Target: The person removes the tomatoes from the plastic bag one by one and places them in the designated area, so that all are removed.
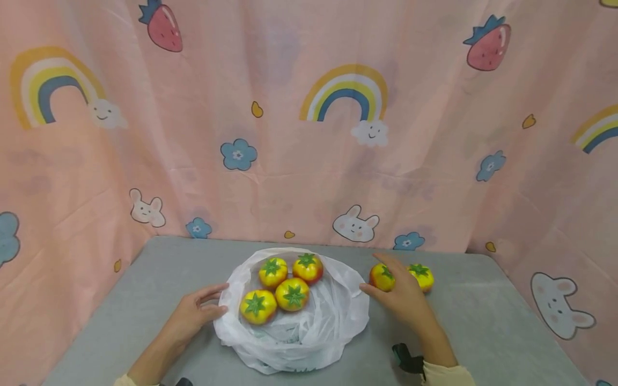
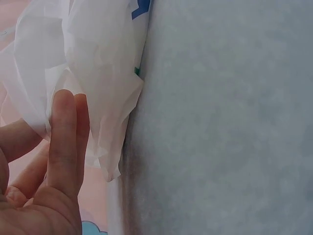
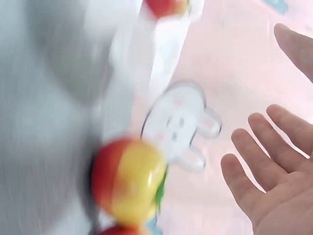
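Note:
A white plastic bag [image 1: 333,338] stands with its mouth spread wide on the table. Inside it lie several yellow-and-red toy fruits [image 1: 292,294] with green star-shaped tops. My left hand [image 1: 195,311] is at the bag's left side, with fairly straight fingers [image 2: 63,142] touching the thin plastic. To the right of the bag, my right hand [image 1: 403,297] hovers with thumb and fingers spread, holding nothing. It partly covers one loose toy fruit [image 1: 381,277] in the head view; a second loose fruit [image 1: 422,277] sits just right of it. The right wrist view shows a loose fruit [image 3: 129,181] apart from the fingers.
A grey table [image 1: 487,316] carries everything. Behind it hangs a pink curtain [image 1: 289,198] printed with rainbows, rabbits and flowers, which also runs along both sides. A black strap piece [image 1: 407,359] shows at the right wrist.

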Action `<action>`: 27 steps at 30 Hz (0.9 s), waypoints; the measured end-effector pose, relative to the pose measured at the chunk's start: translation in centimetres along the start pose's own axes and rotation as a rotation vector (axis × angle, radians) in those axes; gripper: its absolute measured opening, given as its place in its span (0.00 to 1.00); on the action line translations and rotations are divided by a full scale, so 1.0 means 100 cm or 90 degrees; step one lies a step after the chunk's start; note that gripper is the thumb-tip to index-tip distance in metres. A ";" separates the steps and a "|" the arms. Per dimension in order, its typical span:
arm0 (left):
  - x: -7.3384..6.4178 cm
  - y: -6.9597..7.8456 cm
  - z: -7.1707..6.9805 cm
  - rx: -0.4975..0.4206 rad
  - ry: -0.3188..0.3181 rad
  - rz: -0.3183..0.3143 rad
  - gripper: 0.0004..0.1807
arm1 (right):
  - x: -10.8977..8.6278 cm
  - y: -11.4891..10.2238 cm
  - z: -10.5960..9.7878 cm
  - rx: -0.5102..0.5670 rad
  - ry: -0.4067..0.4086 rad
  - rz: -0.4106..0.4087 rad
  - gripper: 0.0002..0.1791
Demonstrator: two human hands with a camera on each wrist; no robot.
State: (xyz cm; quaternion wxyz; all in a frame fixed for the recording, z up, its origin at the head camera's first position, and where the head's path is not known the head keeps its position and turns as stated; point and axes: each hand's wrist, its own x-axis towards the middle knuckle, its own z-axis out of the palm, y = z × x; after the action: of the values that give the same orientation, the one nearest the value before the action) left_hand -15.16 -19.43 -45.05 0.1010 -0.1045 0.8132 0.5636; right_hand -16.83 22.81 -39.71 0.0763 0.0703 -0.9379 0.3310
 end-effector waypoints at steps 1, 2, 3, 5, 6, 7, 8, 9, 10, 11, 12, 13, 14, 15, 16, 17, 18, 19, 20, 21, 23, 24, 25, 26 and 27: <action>0.000 0.000 0.001 -0.002 0.001 -0.001 0.31 | -0.001 -0.007 0.004 0.008 -0.005 -0.001 0.42; 0.000 0.000 0.001 -0.005 0.000 -0.002 0.31 | -0.002 -0.013 0.008 0.018 -0.014 0.001 0.42; 0.000 0.000 0.002 -0.008 0.000 -0.004 0.31 | -0.003 -0.019 0.013 0.027 -0.022 0.005 0.42; 0.000 0.001 0.002 -0.007 -0.002 -0.001 0.31 | -0.006 -0.030 0.022 0.048 -0.038 0.016 0.42; 0.000 0.001 0.002 -0.007 -0.002 -0.001 0.31 | -0.008 -0.034 0.028 0.064 -0.044 0.016 0.42; 0.000 0.001 0.002 -0.007 -0.002 0.000 0.31 | -0.009 -0.038 0.033 0.077 -0.049 0.017 0.42; 0.000 0.001 0.001 -0.006 -0.004 0.003 0.31 | -0.010 -0.043 0.039 0.084 -0.056 0.017 0.41; 0.000 0.001 0.001 -0.005 -0.004 0.003 0.31 | -0.011 -0.046 0.043 0.099 -0.063 0.015 0.41; 0.000 0.001 0.001 -0.005 -0.005 0.002 0.31 | -0.012 -0.050 0.048 0.107 -0.072 0.013 0.41; 0.000 0.000 0.001 -0.007 -0.006 0.001 0.31 | -0.012 -0.053 0.052 0.116 -0.082 0.006 0.41; 0.000 0.000 0.001 -0.007 -0.004 -0.002 0.31 | -0.012 -0.057 0.056 0.124 -0.092 0.002 0.40; 0.000 0.000 0.001 -0.006 -0.004 -0.003 0.31 | -0.011 -0.060 0.059 0.130 -0.101 -0.001 0.40; 0.000 0.001 0.001 -0.004 -0.004 -0.003 0.32 | -0.011 -0.063 0.062 0.137 -0.109 -0.009 0.41; 0.001 0.001 0.002 -0.004 -0.002 -0.005 0.32 | -0.010 -0.065 0.065 0.145 -0.115 -0.016 0.41; 0.001 0.001 0.002 -0.002 -0.002 -0.005 0.32 | -0.009 -0.067 0.068 0.145 -0.118 -0.023 0.41; 0.001 0.001 0.002 -0.001 -0.001 -0.004 0.32 | -0.008 -0.069 0.070 0.149 -0.121 -0.032 0.41; 0.001 0.001 0.003 0.002 -0.001 -0.002 0.32 | -0.007 -0.070 0.072 0.152 -0.123 -0.039 0.41; 0.001 0.001 0.003 0.001 -0.001 -0.003 0.32 | -0.006 -0.071 0.073 0.154 -0.125 -0.047 0.40; 0.001 0.001 0.004 0.001 -0.001 -0.002 0.32 | -0.006 -0.071 0.075 0.154 -0.126 -0.052 0.40; 0.001 0.001 0.004 0.002 0.000 0.000 0.32 | -0.005 -0.071 0.077 0.155 -0.128 -0.058 0.40; 0.001 0.001 0.004 0.003 0.002 0.000 0.31 | -0.003 -0.071 0.081 0.156 -0.133 -0.067 0.41; 0.001 0.001 0.004 0.004 0.003 0.000 0.31 | -0.002 -0.071 0.083 0.155 -0.137 -0.072 0.41; 0.001 0.001 0.004 0.005 0.005 0.000 0.31 | 0.000 -0.071 0.085 0.152 -0.139 -0.079 0.41; 0.001 0.001 0.003 0.006 0.007 0.000 0.32 | 0.001 -0.071 0.088 0.149 -0.144 -0.084 0.41; 0.001 0.001 0.003 0.007 0.010 -0.002 0.31 | 0.003 -0.070 0.090 0.144 -0.150 -0.089 0.41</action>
State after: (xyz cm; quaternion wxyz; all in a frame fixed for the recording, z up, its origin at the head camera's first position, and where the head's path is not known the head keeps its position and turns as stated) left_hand -15.26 -19.14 -45.08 0.0962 -0.1092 0.8167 0.5583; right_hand -16.66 11.66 -42.30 -0.0200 0.1822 -0.8898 0.4178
